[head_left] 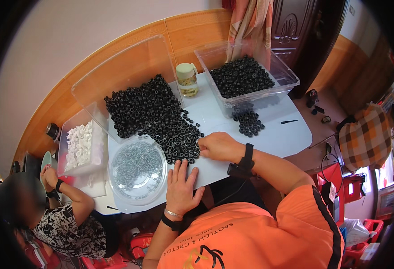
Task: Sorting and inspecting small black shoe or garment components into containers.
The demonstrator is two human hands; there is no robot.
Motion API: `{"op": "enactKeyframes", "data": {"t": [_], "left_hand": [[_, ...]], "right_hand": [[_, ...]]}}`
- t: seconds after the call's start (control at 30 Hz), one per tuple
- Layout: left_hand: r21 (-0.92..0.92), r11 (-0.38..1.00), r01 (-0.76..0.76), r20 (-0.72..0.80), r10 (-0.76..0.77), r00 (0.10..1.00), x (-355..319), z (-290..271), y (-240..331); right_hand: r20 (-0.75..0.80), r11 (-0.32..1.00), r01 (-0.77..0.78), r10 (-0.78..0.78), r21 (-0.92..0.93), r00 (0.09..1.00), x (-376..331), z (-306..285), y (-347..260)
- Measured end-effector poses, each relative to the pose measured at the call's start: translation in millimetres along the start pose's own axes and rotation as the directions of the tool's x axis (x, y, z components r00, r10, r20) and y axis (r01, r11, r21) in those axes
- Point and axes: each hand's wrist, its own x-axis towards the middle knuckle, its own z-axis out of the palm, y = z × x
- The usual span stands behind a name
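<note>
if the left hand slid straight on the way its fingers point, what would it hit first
Most likely the near edge of the heap of black rings, right ahead of the fingertips of the left hand, which lies flat on the white table. The round clear dish of small metal parts sits just left of that line.

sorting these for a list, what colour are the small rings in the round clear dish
Silvery grey, metallic-looking small rings in the round clear dish; the head view shows them.

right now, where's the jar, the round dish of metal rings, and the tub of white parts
jar [187,80], head view, on its glass body
round dish [157,187], head view, on its clear rim
tub [62,148], head view, on its left wall
</note>
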Motion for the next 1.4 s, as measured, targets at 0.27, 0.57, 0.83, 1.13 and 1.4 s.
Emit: {"op": "enactKeyframes", "data": {"t": [0.27, 0.57, 0.83, 1.13, 1.4], "left_hand": [[-0.01, 1.0, -0.001, -0.003, 0.001, 1.0, -6, -3, 1], [-0.041, 0.999, -0.029, -0.037, 0.027, 0.999, -8, 1, 0], [-0.06, 0.996, -0.069, -0.048, 0.066, 0.997, 0, -2, -3], [-0.067, 0.997, -0.046, -0.022, 0.044, 0.999, 0, -3, -5], [-0.066, 0.998, -0.014, -0.02, 0.012, 1.0, 1, -2, -2]], "right_hand": [[-0.195, 0.99, -0.136, 0.139, 0.028, 0.971, 13, -23, 22], [-0.156, 0.961, -0.15, 0.115, -0.234, 0.981, 120, 5, 31], [-0.222, 0.997, -0.074, 0.066, -0.028, 0.973, 88, -10, 47], [0.024, 0.984, -0.158, 0.16, -0.084, 0.987, -1, -24, 32], [0.048, 0.996, -0.073, 0.07, 0.056, 0.996, 42, -5, 21]]}}
